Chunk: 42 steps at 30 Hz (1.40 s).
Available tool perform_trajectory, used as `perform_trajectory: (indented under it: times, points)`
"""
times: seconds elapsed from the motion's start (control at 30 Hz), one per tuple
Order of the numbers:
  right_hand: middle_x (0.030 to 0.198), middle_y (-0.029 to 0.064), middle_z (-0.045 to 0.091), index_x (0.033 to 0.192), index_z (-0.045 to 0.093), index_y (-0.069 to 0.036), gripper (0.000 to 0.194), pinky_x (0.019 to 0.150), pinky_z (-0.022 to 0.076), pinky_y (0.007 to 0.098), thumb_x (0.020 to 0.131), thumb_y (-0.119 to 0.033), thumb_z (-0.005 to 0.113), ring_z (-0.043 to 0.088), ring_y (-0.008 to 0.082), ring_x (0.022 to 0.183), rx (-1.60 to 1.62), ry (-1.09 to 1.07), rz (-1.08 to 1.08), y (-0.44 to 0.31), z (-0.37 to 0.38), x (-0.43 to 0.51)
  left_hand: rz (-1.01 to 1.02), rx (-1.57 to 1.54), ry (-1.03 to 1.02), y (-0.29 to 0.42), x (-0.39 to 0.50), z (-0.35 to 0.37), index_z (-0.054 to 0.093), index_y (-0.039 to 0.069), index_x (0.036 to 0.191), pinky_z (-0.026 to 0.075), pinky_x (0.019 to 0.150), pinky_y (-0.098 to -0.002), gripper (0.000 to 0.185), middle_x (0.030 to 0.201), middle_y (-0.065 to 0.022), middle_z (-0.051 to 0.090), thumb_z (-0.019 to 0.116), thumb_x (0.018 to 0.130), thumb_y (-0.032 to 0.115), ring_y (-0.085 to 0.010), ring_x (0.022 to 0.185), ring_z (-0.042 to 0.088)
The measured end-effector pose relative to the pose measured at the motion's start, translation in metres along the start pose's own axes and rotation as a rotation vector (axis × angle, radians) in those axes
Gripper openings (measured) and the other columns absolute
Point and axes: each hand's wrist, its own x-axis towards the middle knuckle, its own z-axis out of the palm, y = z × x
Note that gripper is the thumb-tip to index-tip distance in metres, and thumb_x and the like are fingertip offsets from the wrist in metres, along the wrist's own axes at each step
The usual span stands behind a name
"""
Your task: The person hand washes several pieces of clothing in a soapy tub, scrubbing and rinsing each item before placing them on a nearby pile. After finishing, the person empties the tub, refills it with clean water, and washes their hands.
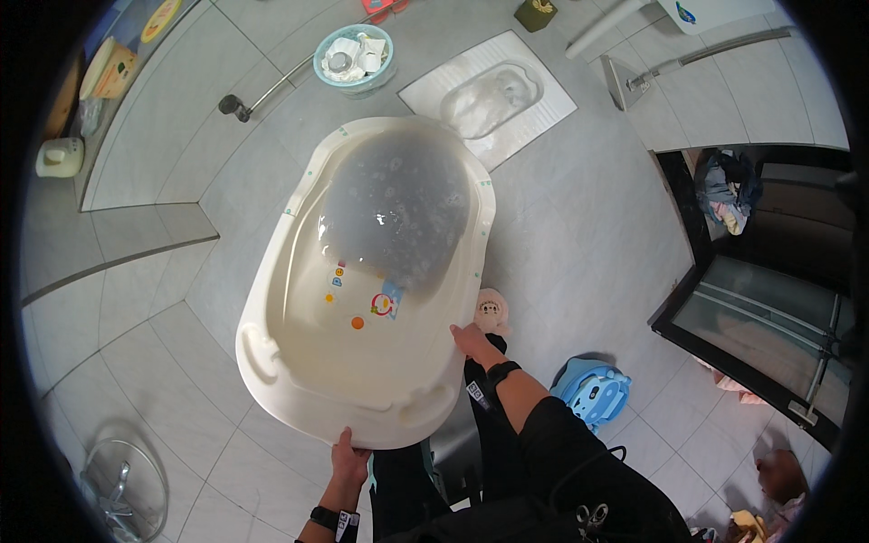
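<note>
A white plastic baby bathtub (326,366) is tilted in front of me, with greyish, soapy water (400,203) pooled at its far end. Cartoon stickers show on the bare part of its floor. My left hand (349,465) grips the near rim, thumb on top and the fingers hidden beneath. On the right side rim, my right hand (474,341) holds on, its fingers partly out of sight. Just past the tub's far right lies a white squat toilet (492,91) set in the floor. A pink slipper (491,311) on my foot shows beside the tub.
A light blue waste bin (354,87) with refuse stands beyond the tub. To the right are a blue child's seat (592,394) and a black-framed glass door (753,319). A chrome faucet (119,499) is at the lower left. Part of another person (781,475) shows at the lower right.
</note>
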Motion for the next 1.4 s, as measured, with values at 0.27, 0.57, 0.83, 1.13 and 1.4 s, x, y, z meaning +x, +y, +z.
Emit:
perform_trajectory:
  times: [0.27, 0.57, 0.83, 1.13, 1.4]
  points:
    - [0.096, 0.0329, 0.065, 0.122, 0.043, 0.023, 0.077, 0.058, 0.0546, 0.0474, 0.095, -0.048, 0.055, 0.067, 0.0386, 0.069, 0.114, 0.039, 0.062, 0.005, 0.000, 0.007, -0.002, -0.004, -0.015, 0.001, -0.007, 0.004, 0.041, 0.000, 0.135, 0.046, 0.102, -0.0520, 0.045, 0.134, -0.0197, 0.051, 0.052, 0.100, 0.025, -0.0357, 0.123, 0.053]
    - [0.099, 0.0332, 0.066, 0.122, 0.046, 0.022, 0.074, 0.063, 0.0553, 0.0479, 0.098, -0.047, 0.051, 0.067, 0.0406, 0.073, 0.069, 0.046, 0.033, 0.006, -0.002, 0.008, 0.010, 0.010, -0.032, 0.000, -0.007, 0.002, 0.040, -0.001, 0.135, 0.045, 0.103, -0.0538, 0.044, 0.133, -0.0202, 0.051, 0.052, 0.099, 0.023, -0.0373, 0.124, 0.052]
    - [0.094, 0.0321, 0.067, 0.115, 0.050, 0.023, 0.073, 0.061, 0.0564, 0.0470, 0.096, -0.047, 0.054, 0.068, 0.0399, 0.070, 0.130, 0.012, 0.018, 0.010, -0.007, 0.013, 0.027, 0.000, -0.014, 0.002, -0.018, 0.011, 0.040, 0.001, 0.134, 0.046, 0.102, -0.0532, 0.043, 0.133, -0.0191, 0.051, 0.052, 0.098, 0.021, -0.0363, 0.124, 0.052]
    - [0.109, 0.0265, 0.063, 0.119, 0.052, 0.017, 0.066, 0.065, 0.0571, 0.0472, 0.096, -0.044, 0.055, 0.068, 0.0367, 0.085, 0.116, -0.010, 0.088, -0.002, -0.016, 0.000, 0.012, -0.005, -0.015, 0.001, -0.023, 0.015, 0.041, 0.000, 0.133, 0.047, 0.100, -0.0516, 0.042, 0.130, -0.0192, 0.053, 0.052, 0.099, 0.021, -0.0353, 0.120, 0.055]
    - [0.118, 0.0224, 0.062, 0.124, 0.051, 0.014, 0.063, 0.070, 0.0580, 0.0464, 0.098, -0.043, 0.055, 0.067, 0.0343, 0.093, 0.127, -0.060, 0.102, -0.005, -0.022, -0.002, 0.027, 0.000, -0.023, 0.001, -0.031, 0.018, 0.042, -0.001, 0.132, 0.048, 0.099, -0.0514, 0.041, 0.128, -0.0193, 0.054, 0.052, 0.099, 0.022, -0.0351, 0.117, 0.056]
